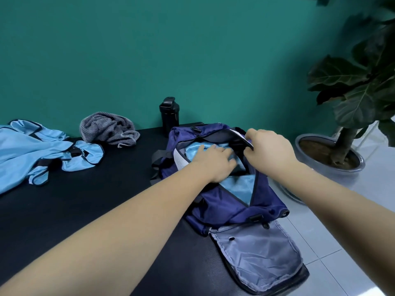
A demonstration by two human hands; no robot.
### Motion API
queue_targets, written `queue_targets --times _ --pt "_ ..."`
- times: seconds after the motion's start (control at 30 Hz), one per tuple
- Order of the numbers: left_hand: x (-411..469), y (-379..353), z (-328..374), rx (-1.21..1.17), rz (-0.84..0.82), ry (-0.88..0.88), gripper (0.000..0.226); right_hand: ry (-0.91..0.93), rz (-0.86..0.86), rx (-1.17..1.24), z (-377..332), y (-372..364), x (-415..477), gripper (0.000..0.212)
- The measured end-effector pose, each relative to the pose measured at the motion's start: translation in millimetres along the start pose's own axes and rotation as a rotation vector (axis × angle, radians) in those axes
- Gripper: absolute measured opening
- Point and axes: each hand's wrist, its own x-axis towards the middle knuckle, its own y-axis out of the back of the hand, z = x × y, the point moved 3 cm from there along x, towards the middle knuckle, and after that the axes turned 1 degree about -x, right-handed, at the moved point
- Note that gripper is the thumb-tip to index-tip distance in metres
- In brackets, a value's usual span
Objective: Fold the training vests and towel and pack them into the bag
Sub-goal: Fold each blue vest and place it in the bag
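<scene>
A navy bag [222, 201] lies unzipped on the right part of the black table [89, 201]. Light blue vest fabric [237, 186] shows inside its opening. My left hand [215, 161] lies flat on that vest in the bag, pressing it down with straight fingers. My right hand [271, 148] pinches the far rim of the bag's opening and holds it up. Other light blue vests [38, 154] lie unfolded at the table's left. A grey striped towel [109, 129] sits crumpled at the back.
A black bottle [169, 113] stands against the green wall behind the bag. The bag's grey flap [258, 257] hangs over the table's near right edge. A potted plant [350, 103] stands on the tiled floor to the right.
</scene>
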Motion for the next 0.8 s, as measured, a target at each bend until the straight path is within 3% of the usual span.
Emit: queue_targets --times 0.23,0.4,0.63,0.8 --pt "-110.1 29.4 -68.1 -0.117 0.402 0.015 0.044 0.037 0.174 0.303 -57.5 -0.9 -41.6 0.035" --pt "-198.9 12.6 -134.3 -0.166 0.343 0.212 0.041 0.07 0.175 0.547 -151.4 -7.9 -83.9 0.039" --pt "-282.8 -20.0 -228.7 -0.233 0.246 0.448 0.04 0.017 -0.138 0.703 -258.6 -53.3 -125.0 0.042" --pt "-303.2 -28.1 -287.9 -0.204 0.212 0.549 0.041 0.014 -0.223 0.751 -299.7 -88.6 -145.8 0.039"
